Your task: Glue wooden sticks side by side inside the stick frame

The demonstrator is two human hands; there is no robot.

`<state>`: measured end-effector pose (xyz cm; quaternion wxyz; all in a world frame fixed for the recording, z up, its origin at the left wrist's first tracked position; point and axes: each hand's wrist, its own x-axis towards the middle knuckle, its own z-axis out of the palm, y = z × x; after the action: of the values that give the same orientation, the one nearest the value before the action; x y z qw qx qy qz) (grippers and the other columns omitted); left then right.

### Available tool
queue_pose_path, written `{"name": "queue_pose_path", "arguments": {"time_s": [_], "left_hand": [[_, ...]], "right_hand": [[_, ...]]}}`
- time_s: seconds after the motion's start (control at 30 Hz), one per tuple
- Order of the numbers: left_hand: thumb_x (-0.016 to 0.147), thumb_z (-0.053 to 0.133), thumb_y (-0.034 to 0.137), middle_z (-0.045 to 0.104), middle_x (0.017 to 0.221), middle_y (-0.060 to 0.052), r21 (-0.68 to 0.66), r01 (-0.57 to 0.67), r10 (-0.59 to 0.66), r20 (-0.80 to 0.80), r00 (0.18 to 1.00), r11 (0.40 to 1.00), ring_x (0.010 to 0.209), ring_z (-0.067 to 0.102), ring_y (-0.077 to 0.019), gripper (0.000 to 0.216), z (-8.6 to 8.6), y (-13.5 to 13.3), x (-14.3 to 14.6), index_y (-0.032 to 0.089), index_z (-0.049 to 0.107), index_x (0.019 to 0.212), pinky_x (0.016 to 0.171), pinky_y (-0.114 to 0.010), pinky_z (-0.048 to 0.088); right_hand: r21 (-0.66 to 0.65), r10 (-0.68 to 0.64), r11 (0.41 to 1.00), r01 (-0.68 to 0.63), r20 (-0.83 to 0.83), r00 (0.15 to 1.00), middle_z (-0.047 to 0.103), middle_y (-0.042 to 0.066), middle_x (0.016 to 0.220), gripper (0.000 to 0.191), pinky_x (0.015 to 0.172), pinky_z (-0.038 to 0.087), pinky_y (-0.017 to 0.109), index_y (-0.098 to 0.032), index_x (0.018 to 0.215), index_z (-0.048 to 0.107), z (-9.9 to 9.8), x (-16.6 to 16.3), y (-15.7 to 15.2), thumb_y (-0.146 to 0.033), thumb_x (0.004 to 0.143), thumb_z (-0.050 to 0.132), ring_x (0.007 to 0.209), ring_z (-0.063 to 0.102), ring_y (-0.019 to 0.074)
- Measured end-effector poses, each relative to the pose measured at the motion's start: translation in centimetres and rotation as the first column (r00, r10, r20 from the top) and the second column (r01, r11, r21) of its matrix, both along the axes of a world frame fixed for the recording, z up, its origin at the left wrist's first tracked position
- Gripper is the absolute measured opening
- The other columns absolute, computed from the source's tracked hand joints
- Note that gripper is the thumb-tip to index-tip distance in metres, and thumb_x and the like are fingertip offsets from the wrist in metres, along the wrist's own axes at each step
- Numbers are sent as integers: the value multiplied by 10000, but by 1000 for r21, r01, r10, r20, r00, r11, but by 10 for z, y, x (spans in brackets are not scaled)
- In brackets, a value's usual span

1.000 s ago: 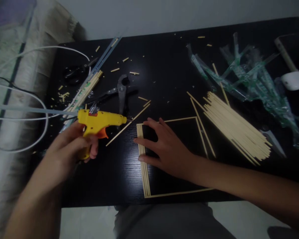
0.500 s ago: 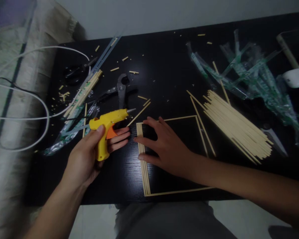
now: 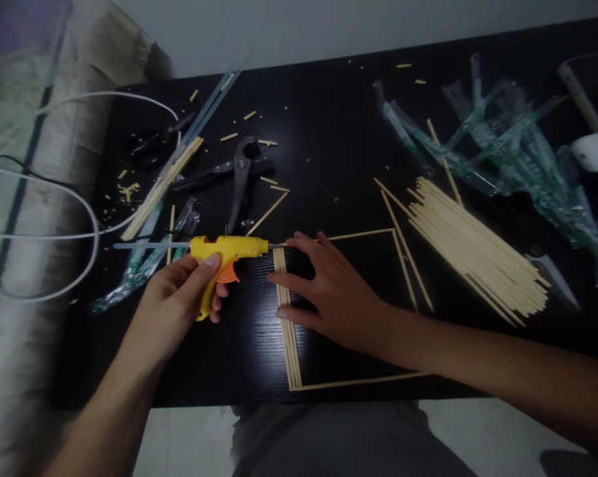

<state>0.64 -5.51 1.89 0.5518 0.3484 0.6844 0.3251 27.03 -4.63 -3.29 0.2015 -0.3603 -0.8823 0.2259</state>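
Observation:
My left hand (image 3: 187, 285) is wrapped round a yellow hot glue gun (image 3: 229, 247) with an orange trigger. A pale glue stick (image 3: 144, 246) juts from its back end. The nozzle points right and meets, or nearly meets, the top left corner of a rectangular frame of thin wooden sticks (image 3: 363, 383). Several sticks (image 3: 288, 344) lie side by side along the frame's left edge. My right hand (image 3: 323, 288) rests over that edge with fingers spread, fingertips on the sticks and the top bar. Part of the frame is hidden under my right hand and forearm.
A pile of wooden sticks (image 3: 478, 252) lies right of the frame, beside a scissor blade (image 3: 557, 278). Plastic wrappers (image 3: 528, 152) spread behind it. Black pliers (image 3: 242, 175), black-handled scissors (image 3: 150, 142), more sticks (image 3: 164, 185) and a white cable (image 3: 93, 205) occupy the left.
The glue gun in my left hand has levelled and moved down and right to the frame's corner. My left fingers have closed round its handle. The pliers and nearby stick scraps have shifted slightly.

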Motion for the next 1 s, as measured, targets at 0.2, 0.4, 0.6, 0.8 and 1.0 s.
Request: {"name": "queue_pose_path", "arguments": {"time_s": [0.2,0.4,0.6,0.8,1.0], "left_hand": [[823,927,557,734,656,-22,-21,-48,48,-4,999,999,491,633,-140,420,2,-1,-2,184,735,813,471,-214,532],[842,898,584,726,613,-19,-60,-40,39,-23,999,997,466,639,-142,432,4,-4,-3,180,748,815,460,-206,509],[821,892,600,700,571,-17,-64,-50,45,-71,996,997,436,606,-133,451,4,-4,-1,182,738,749,432,-201,478],[780,905,596,687,558,-20,-47,-58,54,-77,996,997,413,592,-136,455,7,-3,1,183,723,720,403,-210,466],[737,916,651,671,552,-24,-80,-12,7,-70,998,997,396,589,-137,524,8,-1,1,170,708,715,363,-199,452]], "right_hand": [[-15,0,1000,0,16,1000,524,221,1638,442,1333,316,757,-250,1452,712,1,-1,0,-479,1074,734,1657,416,394],[-5,0,1000,0,10,1000,527,225,1624,441,1333,317,754,-247,1450,711,-1,0,-1,-493,1085,712,1657,416,396],[8,0,1000,0,6,1000,525,236,1614,450,1329,322,757,-235,1451,710,-2,0,-1,-495,1084,714,1655,419,402],[7,5,1000,-5,12,1000,522,232,1627,442,1338,314,748,-239,1458,707,0,0,0,-487,1092,704,1661,412,397],[7,3,1000,-3,14,1000,510,231,1629,460,1332,321,750,-246,1465,698,-2,0,0,-509,1087,709,1661,410,399]]}}
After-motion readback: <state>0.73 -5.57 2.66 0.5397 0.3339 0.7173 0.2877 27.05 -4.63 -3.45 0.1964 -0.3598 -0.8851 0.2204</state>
